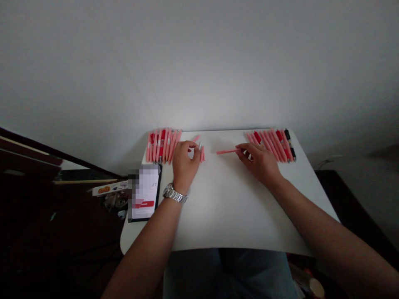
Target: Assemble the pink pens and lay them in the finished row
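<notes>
My left hand [186,158], with a metal watch on its wrist, is closed in a pinch. A small whitish piece [200,145] shows at its fingertips; its kind is too small to tell. Short pink pen parts [203,154] lie on the table right beside those fingers, and another pink piece [197,138] is just beyond them. My right hand [258,161] pinches a pink pen barrel [227,151] by its right end, pointing it left toward the left hand. The right hand's lower fingers curl underneath, partly hidden.
A row of pink and red pens [163,145] lies at the back left of the white table [230,207]. Another row [272,145], with a black pen [289,143] at its end, lies back right. A phone [145,193] rests at the left edge. A wall [202,83] stands behind.
</notes>
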`<action>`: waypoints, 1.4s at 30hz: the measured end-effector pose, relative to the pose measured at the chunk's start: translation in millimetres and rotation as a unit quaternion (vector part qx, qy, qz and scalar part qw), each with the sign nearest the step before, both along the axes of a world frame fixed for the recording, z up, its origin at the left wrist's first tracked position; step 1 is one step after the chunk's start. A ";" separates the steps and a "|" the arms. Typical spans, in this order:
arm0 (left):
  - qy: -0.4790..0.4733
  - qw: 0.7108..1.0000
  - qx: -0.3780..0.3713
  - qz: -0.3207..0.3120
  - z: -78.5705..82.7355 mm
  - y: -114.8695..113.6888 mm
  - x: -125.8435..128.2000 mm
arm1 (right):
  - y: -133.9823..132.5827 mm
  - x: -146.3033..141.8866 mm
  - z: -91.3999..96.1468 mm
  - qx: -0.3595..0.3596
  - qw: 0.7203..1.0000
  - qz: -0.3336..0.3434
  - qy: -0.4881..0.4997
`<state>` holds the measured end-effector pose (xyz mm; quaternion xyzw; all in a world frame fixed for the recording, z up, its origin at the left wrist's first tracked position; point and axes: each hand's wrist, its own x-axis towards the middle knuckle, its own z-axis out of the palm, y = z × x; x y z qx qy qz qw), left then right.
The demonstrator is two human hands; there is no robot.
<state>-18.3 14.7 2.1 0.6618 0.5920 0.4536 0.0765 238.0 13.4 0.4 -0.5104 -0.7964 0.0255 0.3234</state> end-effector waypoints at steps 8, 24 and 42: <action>0.002 1.000 0.003 -0.011 -0.1 0.5 -0.2 | 0.3 0.4 -0.1 -0.004 1.000 0.013 0.021; 0.003 1.000 0.000 -0.020 -0.5 0.6 0.9 | 2.1 -0.9 -0.7 -0.007 0.995 0.030 0.091; 0.042 0.998 -0.006 -0.056 0.4 -1.0 2.4 | -1.5 -4.9 3.7 0.011 0.995 0.031 0.098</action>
